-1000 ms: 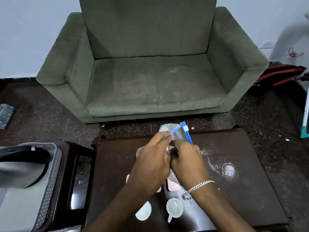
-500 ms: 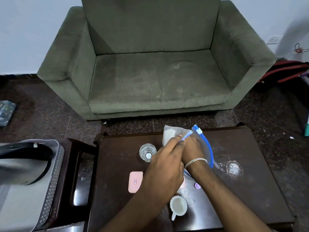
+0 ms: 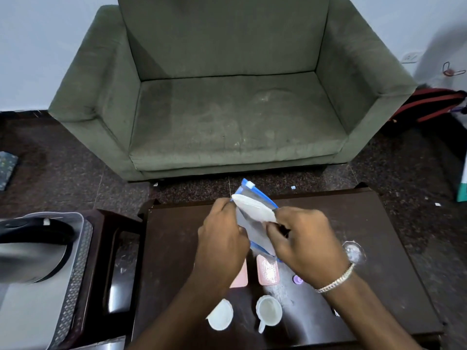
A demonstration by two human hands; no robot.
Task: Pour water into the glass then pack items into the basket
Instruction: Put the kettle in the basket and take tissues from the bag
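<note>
Packing step in hand: left hand and right hand both grip the zip bag above the table's far edge; next, judged, sealing and placing it in the basket.

A sofa stands behind the table. On the table's near part, a cup sits right of a lid. A basket lies left of the table.

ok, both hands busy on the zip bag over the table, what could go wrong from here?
1. The zip bag is held above the white cup and pink case; a slip could drop it onto them.
2. The left hand and right hand pinch opposite edges, so the white contents could slide out.
</note>
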